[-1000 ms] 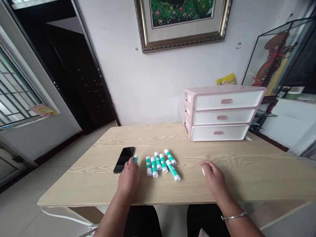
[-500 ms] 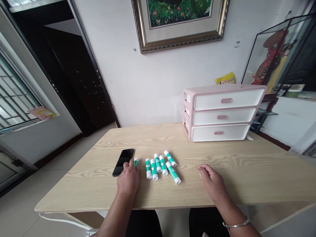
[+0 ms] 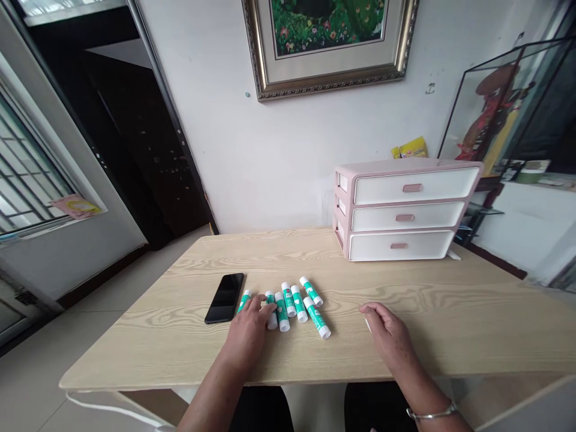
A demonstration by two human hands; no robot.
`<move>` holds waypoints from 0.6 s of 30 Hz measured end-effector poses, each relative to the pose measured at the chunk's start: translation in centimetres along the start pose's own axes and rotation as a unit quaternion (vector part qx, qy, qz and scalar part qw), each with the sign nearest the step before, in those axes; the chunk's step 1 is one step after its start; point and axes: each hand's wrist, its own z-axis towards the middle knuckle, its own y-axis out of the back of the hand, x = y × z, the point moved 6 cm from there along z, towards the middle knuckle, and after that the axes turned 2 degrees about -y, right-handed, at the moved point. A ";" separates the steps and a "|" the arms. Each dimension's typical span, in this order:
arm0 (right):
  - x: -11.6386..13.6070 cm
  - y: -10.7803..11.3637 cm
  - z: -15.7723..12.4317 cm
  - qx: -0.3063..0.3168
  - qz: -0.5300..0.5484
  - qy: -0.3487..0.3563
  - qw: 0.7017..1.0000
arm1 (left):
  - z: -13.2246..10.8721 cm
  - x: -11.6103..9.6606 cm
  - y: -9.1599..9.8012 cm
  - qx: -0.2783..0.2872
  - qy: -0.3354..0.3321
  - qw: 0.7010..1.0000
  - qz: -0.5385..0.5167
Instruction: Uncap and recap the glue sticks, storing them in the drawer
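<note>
Head: left grip [image 3: 247, 333], part-open, against 1 tube [image 3: 272, 321]

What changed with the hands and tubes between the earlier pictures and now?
The left hand moved right, leaving the tube beside the phone and bringing its fingers to the leftmost tube of the group; whether it grips that one is unclear. The right hand, phone and other grouped tubes stayed put.

I see green tubes [image 3: 317, 317] with white ends and a black phone [image 3: 224, 298]. My table [image 3: 423, 285] is pale with wavy grain, the drawer unit [image 3: 380, 218] pink and white.
</note>
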 end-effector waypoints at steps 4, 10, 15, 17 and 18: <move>0.1 0.0 0.0 0.002 -0.004 -0.002 1.000 | -0.3 -0.3 0.5 0.013 -0.011 1.000 0.002; 0.5 0.0 -0.1 -0.003 -0.017 -0.010 1.000 | -1.0 -1.2 1.8 0.033 -0.064 0.997 0.003; 0.8 -0.6 -0.1 0.016 -0.038 0.003 0.999 | -1.3 -1.5 1.9 0.029 -0.084 0.996 0.008; 0.7 -1.0 0.0 0.021 -0.058 0.019 0.998 | -1.5 -1.4 1.7 0.022 -0.089 0.996 0.000; 0.6 -1.2 0.0 0.021 -0.070 0.029 0.997 | -1.6 -1.3 1.5 0.019 -0.093 0.995 -0.005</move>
